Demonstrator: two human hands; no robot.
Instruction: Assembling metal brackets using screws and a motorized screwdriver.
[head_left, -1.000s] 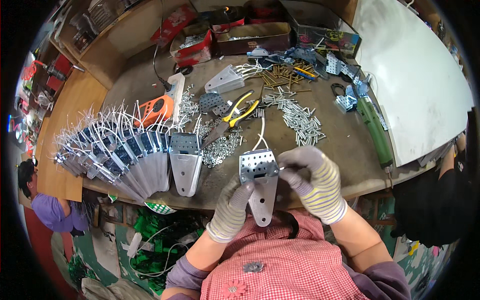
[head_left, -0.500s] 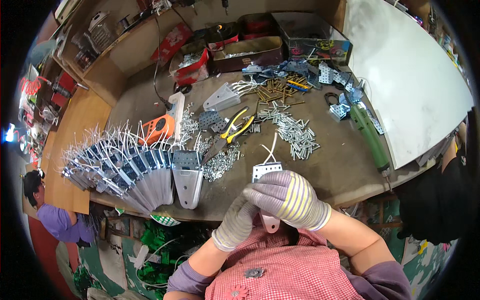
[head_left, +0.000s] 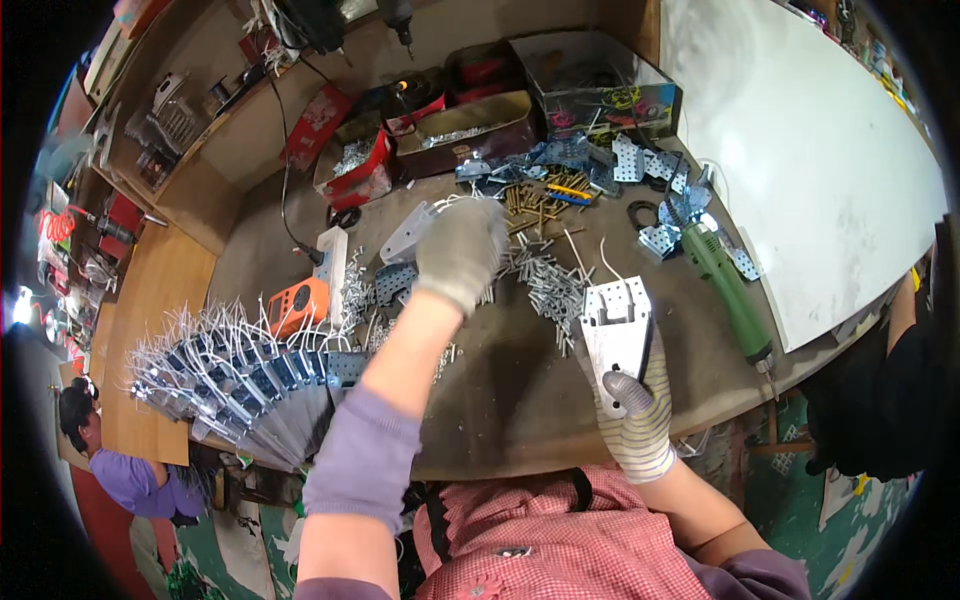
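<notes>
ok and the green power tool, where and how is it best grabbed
Probably around the middle of the green power tool, coming from its left: its long body is thick there, the white board lies close on its right, and the thin bit sits at its near end.

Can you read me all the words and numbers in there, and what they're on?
None can be read for sure.
Patterned box at the back: colourful marks, too small and blurred.
Maroon box: small pale mark, too small.
Pale part in the right hand: no lettering shows.
</notes>
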